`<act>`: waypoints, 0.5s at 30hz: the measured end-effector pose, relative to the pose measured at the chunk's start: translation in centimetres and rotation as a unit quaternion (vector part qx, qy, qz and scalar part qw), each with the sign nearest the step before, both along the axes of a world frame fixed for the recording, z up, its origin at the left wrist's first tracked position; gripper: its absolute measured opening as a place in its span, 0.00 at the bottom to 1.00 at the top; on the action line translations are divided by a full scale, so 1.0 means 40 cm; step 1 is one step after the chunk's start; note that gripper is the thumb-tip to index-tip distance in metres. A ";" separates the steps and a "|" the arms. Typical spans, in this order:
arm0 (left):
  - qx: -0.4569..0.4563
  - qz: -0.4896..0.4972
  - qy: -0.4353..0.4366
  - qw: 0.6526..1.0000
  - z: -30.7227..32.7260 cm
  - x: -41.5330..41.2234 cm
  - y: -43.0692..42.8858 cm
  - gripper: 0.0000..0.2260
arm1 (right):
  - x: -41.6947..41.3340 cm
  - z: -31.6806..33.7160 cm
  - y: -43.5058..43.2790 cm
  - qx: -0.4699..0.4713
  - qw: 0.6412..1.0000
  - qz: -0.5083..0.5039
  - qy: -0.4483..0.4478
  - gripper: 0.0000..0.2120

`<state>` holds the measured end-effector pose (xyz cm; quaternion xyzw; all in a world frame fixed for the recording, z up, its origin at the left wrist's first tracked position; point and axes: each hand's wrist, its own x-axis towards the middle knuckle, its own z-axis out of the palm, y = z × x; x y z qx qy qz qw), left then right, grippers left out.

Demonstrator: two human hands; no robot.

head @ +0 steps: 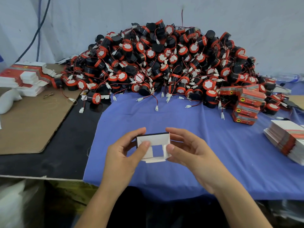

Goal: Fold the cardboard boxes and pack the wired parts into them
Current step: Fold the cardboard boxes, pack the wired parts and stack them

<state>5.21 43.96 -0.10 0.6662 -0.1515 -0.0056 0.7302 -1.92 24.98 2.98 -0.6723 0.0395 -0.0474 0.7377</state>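
Both hands hold a small cardboard box point(158, 140) above the blue cloth, its open end facing me with white flaps showing. My left hand point(125, 153) grips its left side, thumb on the near flap. My right hand point(185, 147) grips its right side, thumb on the right flap. A big heap of black and red wired parts point(164, 63) with white plugs fills the back of the table. Several folded red boxes point(246, 104) are stacked at the heap's right edge.
Flat unfolded boxes lie in a stack point(286, 139) at the right and in another stack point(28, 78) at the back left. A brown cardboard sheet point(32, 122) covers the left of the table. The blue cloth point(213, 153) lies under my hands.
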 end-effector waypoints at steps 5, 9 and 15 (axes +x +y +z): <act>0.050 0.018 -0.093 0.994 0.001 -0.017 -0.001 0.12 | 0.008 -0.019 0.027 -0.057 0.996 -0.062 -0.034 0.16; 0.071 -0.003 -0.100 0.992 -0.003 -0.016 0.003 0.07 | 0.005 -0.022 0.037 -0.087 0.991 -0.091 -0.052 0.16; 0.120 -0.105 -0.121 0.980 -0.006 -0.017 0.042 0.25 | 0.000 -0.018 0.022 -0.152 0.979 -0.103 -0.091 0.10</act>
